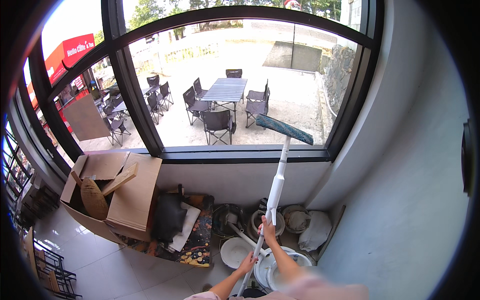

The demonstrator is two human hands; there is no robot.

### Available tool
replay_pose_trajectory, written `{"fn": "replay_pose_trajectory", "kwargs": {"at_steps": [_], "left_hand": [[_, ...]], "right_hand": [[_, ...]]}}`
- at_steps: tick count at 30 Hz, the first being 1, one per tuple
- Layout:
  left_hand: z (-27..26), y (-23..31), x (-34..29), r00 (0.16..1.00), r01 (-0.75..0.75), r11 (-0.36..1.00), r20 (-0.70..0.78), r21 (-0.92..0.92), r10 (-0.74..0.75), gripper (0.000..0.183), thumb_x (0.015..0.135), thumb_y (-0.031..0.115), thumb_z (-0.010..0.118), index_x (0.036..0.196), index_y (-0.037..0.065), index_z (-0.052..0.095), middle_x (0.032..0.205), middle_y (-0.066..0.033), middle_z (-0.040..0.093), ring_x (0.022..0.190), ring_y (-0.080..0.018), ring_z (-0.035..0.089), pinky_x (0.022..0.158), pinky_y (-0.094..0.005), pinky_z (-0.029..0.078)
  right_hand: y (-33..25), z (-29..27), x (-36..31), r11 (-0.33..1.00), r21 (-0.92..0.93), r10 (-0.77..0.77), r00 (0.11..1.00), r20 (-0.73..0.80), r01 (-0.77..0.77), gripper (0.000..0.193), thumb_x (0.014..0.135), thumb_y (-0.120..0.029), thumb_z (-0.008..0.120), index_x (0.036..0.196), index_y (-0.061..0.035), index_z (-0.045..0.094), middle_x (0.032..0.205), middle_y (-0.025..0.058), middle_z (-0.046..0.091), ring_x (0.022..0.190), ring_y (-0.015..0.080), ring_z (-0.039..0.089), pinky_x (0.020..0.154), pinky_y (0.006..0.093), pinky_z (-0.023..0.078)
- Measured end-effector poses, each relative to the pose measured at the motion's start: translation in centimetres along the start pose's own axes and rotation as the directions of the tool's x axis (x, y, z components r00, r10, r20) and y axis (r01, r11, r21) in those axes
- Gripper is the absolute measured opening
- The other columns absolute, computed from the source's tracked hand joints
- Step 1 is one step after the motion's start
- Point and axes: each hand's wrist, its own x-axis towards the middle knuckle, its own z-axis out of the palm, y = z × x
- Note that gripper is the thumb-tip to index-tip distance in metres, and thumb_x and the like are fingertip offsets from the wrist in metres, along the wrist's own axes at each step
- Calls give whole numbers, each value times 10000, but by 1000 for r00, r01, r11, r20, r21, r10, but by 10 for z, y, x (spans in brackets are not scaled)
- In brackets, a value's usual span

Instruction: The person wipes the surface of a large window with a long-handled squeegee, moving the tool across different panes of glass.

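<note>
I hold a long-handled window washer [276, 190] with both hands. Its white pole rises at a slant, tilting slightly right, to a wide blue-green fabric head [284, 129]. That head is in front of the lower right of the large window pane [175, 60]; whether it touches the glass I cannot tell. My left hand [247, 262] is closed round the lower pole. Higher up, my right hand [268, 231] grips the pole just below its thicker white section.
White buckets [235, 252] and several tubs crowd the floor below the window. At left, an open cardboard box [132, 200] stands beside a black bag [169, 216] on a patterned low surface [200, 245]. A pale wall [400, 200] bounds the right. Outside are a table [225, 90] and folding chairs.
</note>
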Motion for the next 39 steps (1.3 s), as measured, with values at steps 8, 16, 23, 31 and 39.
{"fn": "replay_pose_trajectory", "kwargs": {"at_steps": [8, 16, 23, 31, 39], "left_hand": [[-63, 38, -28, 950, -291, 954, -92, 80, 297, 371, 775, 259, 647, 999, 33, 456, 782, -125, 596, 730, -224, 601, 640, -350, 455], [-157, 3, -93, 859, -485, 867, -122, 114, 497, 360, 734, 250, 694, 927, 25, 490, 741, -110, 553, 656, -228, 551, 611, -332, 443], [-174, -33, -137, 912, -357, 915, 142, -188, 385, 278, 870, 258, 522, 1044, 42, 523, 813, -84, 582, 763, -143, 547, 695, -278, 431], [-178, 4, -141, 927, -302, 853, 77, -426, 366, 246, 911, 238, 453, 1025, 27, 504, 798, -44, 568, 746, -114, 526, 714, -254, 419], [-138, 6, -114, 944, -322, 910, -166, -262, 286, 257, 892, 233, 490, 1007, 5, 463, 804, -64, 558, 711, -115, 528, 647, -267, 425]], "right_hand": [[-52, 71, -55, 851, -295, -493, 856, -159, 435, 346, 807, -234, 622, 947, -42, 371, 687, 55, 516, 489, 112, 532, 430, 260, 443], [-39, 186, -141, 850, -32, -520, 829, -206, 525, 247, 875, -279, 522, 944, -47, 474, 629, 5, 473, 458, 70, 469, 395, 217, 395], [-53, 207, -178, 870, 142, -474, 880, -30, 473, 328, 874, -399, 483, 913, -75, 445, 587, 25, 444, 414, 110, 444, 374, 230, 375], [-111, 198, -174, 877, 132, -467, 884, -1, 463, 422, 868, -445, 462, 995, -44, 428, 695, 49, 510, 588, 121, 549, 487, 230, 471], [-103, 179, -106, 807, -156, -590, 790, -166, 569, 457, 836, -355, 568, 1068, -27, 351, 730, 60, 537, 575, 106, 545, 477, 231, 446]]}}
